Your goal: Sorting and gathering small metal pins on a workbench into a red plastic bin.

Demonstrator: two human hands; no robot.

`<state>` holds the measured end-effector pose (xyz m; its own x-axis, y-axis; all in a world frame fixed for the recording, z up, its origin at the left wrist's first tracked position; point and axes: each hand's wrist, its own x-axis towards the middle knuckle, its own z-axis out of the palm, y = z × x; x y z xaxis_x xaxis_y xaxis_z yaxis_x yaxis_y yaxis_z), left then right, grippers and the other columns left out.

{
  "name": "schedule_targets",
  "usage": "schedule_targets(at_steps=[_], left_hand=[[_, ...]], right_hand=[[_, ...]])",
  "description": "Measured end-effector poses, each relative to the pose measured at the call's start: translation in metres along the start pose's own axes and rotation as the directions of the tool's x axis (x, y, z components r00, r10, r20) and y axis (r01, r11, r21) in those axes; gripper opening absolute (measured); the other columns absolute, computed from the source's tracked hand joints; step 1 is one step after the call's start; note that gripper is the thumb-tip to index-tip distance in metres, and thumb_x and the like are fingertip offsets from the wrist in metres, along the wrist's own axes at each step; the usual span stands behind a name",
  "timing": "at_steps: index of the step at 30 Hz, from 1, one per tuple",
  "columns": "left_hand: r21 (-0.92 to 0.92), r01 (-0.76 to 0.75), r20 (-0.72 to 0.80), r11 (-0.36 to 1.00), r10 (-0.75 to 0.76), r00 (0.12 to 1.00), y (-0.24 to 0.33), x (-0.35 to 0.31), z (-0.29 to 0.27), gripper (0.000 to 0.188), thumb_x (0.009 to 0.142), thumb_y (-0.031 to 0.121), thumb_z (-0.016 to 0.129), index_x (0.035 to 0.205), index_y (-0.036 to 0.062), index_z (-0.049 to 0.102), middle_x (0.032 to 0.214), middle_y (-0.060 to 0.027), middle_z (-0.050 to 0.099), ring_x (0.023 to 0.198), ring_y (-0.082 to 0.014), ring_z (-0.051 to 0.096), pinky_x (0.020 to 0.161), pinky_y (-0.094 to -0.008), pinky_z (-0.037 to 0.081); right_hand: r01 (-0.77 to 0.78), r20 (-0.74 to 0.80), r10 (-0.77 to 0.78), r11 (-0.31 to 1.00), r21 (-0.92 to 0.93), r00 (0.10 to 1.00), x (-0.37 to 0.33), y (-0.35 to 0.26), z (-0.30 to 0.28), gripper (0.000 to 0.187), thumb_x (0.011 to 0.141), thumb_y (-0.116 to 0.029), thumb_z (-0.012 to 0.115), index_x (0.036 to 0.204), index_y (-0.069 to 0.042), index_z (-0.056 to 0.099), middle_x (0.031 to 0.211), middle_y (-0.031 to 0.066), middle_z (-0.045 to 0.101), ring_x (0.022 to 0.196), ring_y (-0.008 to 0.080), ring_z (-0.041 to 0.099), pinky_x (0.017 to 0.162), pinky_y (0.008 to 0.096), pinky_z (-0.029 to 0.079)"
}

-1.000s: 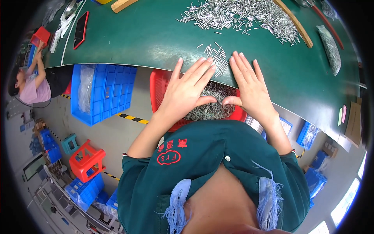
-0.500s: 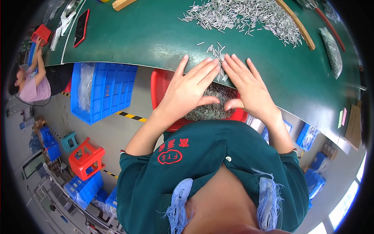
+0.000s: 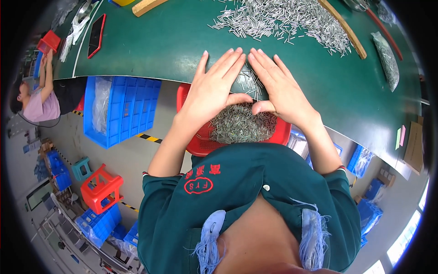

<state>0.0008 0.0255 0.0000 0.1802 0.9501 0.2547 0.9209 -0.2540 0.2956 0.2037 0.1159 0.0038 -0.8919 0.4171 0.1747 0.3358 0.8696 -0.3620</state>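
Pins (image 3: 250,82), a loose little patch of them, sit right at the near edge of the green table (image 3: 150,50), framed by the left hand (image 3: 214,86) and right hand (image 3: 282,89), 2 flat palms-down hands, fingers stretched long and thumbs spread wide! Just below that edge, I see a red basket (image 3: 194,145) loaded with more, while towards the far edge a big heap (image 3: 273,18) banks up beside a wooden bar (image 3: 345,31).

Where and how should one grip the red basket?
Probably grip the basket by its side rims, left hand from the left, right hand from the right: these show; the table hides its far edge, the shirt part of its near one.
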Motion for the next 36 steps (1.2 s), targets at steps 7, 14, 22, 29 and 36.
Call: schedule_targets(at_steps=[7,14,22,29,36], left_hand=[[-0.044,-0.010,0.147,0.999,0.016,0.989,0.020,-0.036,-0.024,0.081,0.079,0.053,0.069,0.141,0.0032,0.051,0.147,-0.0102,0.051,0.139,-0.0233,0.045,0.117,-0.0564,0.025],[-0.093,0.042,-0.022,0.995,-0.044,0.999,-0.003,-0.022,-0.039,0.060,0.087,0.042,0.069,0.135,0.0072,0.059,0.142,-0.0071,0.057,0.137,-0.0235,0.049,0.116,-0.0547,0.027],[0.092,0.080,-0.024,0.993,-0.078,0.997,-0.011,0.051,0.017,0.073,0.092,0.045,0.063,0.151,0.0087,0.039,0.158,-0.0136,0.035,0.148,-0.0282,0.031,0.118,-0.0603,0.018],[0.070,0.025,0.015,0.997,-0.026,1.000,0.000,0.035,0.020,0.071,0.096,0.041,0.058,0.152,0.0047,0.035,0.159,-0.0130,0.034,0.148,-0.0275,0.031,0.118,-0.0606,0.018],[0.068,0.080,0.051,0.994,-0.083,0.995,0.024,-0.011,0.011,0.103,0.071,0.052,0.077,0.149,-0.0025,0.036,0.158,-0.0143,0.035,0.147,-0.0264,0.033,0.112,-0.0659,0.025]], right_hand=[[0.086,0.059,-0.092,0.991,0.099,0.994,-0.019,-0.024,-0.001,0.106,0.076,-0.065,0.062,0.151,0.003,0.031,0.153,0.0203,0.038,0.146,0.0318,0.033,0.120,0.0466,0.026],[0.071,0.089,-0.107,0.938,0.339,0.990,-0.021,-0.013,-0.014,0.079,0.091,-0.046,0.062,0.150,-0.001,0.036,0.156,0.0180,0.037,0.146,0.0314,0.033,0.121,0.0475,0.025],[-0.126,-0.060,0.115,0.963,-0.238,0.992,0.014,0.054,-0.015,0.103,0.084,-0.077,0.042,0.156,-0.005,0.026,0.161,0.0168,0.027,0.151,0.0306,0.020,0.123,0.0512,0.013],[0.012,0.037,-0.006,0.986,-0.168,0.999,0.011,0.046,-0.006,0.108,0.081,-0.079,0.041,0.155,-0.003,0.026,0.161,0.0154,0.028,0.151,0.0288,0.021,0.123,0.0511,0.013],[0.012,0.056,-0.010,0.999,-0.032,0.998,-0.008,0.002,-0.003,0.115,0.072,-0.078,0.050,0.155,-0.003,0.027,0.160,0.0154,0.030,0.150,0.0283,0.024,0.123,0.0487,0.017]])
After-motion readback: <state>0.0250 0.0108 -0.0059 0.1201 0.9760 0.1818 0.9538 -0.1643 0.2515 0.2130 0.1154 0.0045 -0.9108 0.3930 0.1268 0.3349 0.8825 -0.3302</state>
